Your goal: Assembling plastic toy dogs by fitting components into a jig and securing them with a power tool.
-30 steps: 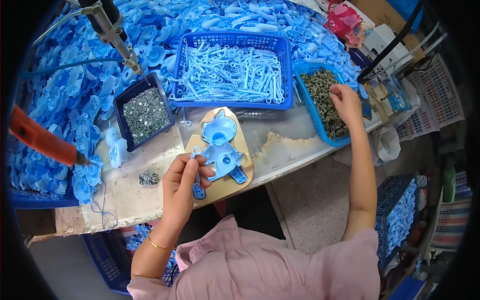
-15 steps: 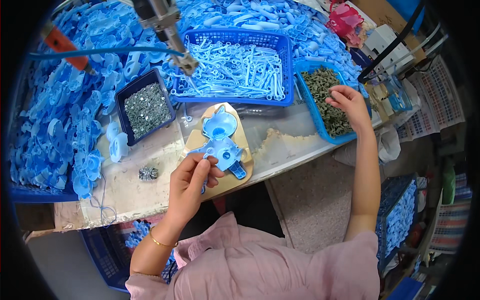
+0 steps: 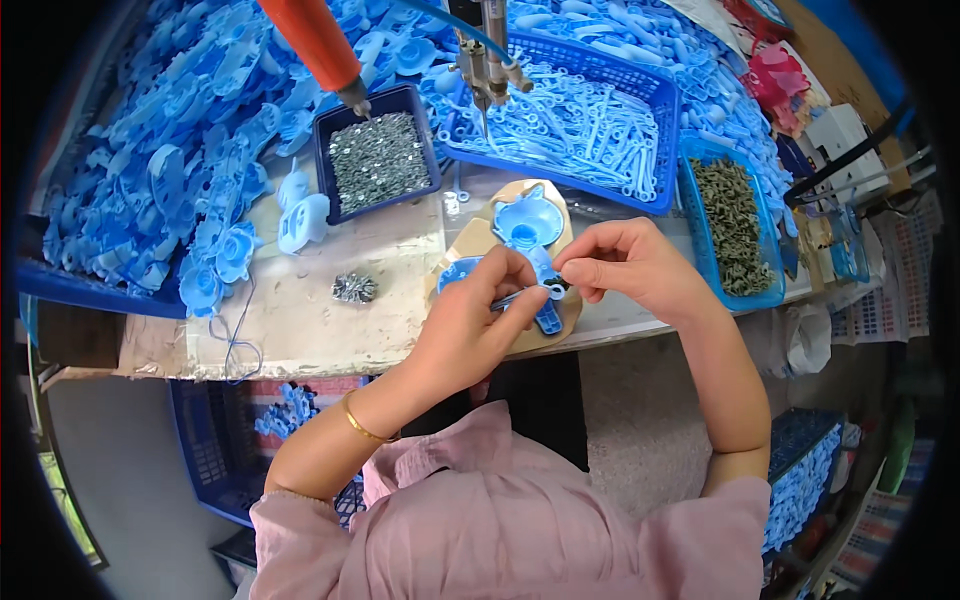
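My left hand point(image 3: 478, 312) is closed in a pinch on a thin light-blue plastic rod with a ring end point(image 3: 556, 292). My right hand point(image 3: 640, 268) is closed too, its fingertips meeting the ring end beside a small dark piece point(image 3: 551, 282). Both hands are over a blue molded plastic shell point(image 3: 530, 221), whose round upper cup shows while its lower part is partly hidden by my fingers. The shell sits in a tan fixture block point(image 3: 562, 197) on the table.
Behind are a blue basket of ringed rods point(image 3: 668, 110), a dark tray of small metal pieces point(image 3: 380, 160) and a blue tray of grey-green parts point(image 3: 735, 225). Above hang an orange-handled driver point(image 3: 315, 45) and a metal tool head point(image 3: 485, 70). Blue shells point(image 3: 160, 190) pile up left.
My right hand has come left from the tray of grey-green parts to the rod in my left hand. The view has shifted, so the table things appear further right.
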`<action>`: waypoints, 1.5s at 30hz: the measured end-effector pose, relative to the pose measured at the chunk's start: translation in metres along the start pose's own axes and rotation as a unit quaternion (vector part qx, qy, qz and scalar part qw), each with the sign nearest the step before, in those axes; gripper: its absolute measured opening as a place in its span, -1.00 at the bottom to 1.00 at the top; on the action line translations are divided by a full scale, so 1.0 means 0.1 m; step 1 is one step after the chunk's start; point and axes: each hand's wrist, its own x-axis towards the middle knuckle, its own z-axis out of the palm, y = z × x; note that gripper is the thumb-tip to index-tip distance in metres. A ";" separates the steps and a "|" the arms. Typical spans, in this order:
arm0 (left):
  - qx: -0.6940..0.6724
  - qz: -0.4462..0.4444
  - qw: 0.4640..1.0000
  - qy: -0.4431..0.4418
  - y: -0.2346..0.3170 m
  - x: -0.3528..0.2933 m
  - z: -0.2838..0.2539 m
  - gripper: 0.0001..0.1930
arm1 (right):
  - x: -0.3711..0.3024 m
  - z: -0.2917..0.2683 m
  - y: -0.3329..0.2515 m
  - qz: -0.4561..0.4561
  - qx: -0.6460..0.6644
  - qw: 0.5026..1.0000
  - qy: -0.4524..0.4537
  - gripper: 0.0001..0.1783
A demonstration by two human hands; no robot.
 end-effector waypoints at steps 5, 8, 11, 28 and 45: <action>0.073 0.053 0.996 0.025 -0.08 -0.01 -0.05 -0.78 | 0.09 0.10 0.00 0.021 0.003 0.999 -0.032 -0.80; 0.188 0.061 0.979 0.043 -0.01 -0.04 -0.08 -0.78 | 0.09 0.17 -0.01 0.009 -0.018 0.999 -0.024 -0.81; 0.255 0.097 0.960 0.056 -0.05 -0.05 -0.08 -0.78 | 0.08 0.21 -0.04 0.017 -0.066 0.998 -0.002 -0.82; 0.197 0.066 0.978 0.007 -0.03 -0.06 -0.30 -0.80 | 0.04 0.39 0.06 -0.073 -0.057 0.994 0.050 -0.76; 0.393 0.168 0.896 0.122 -0.38 0.01 -0.43 -0.61 | 0.36 0.22 0.27 0.011 -0.155 0.986 0.056 -0.78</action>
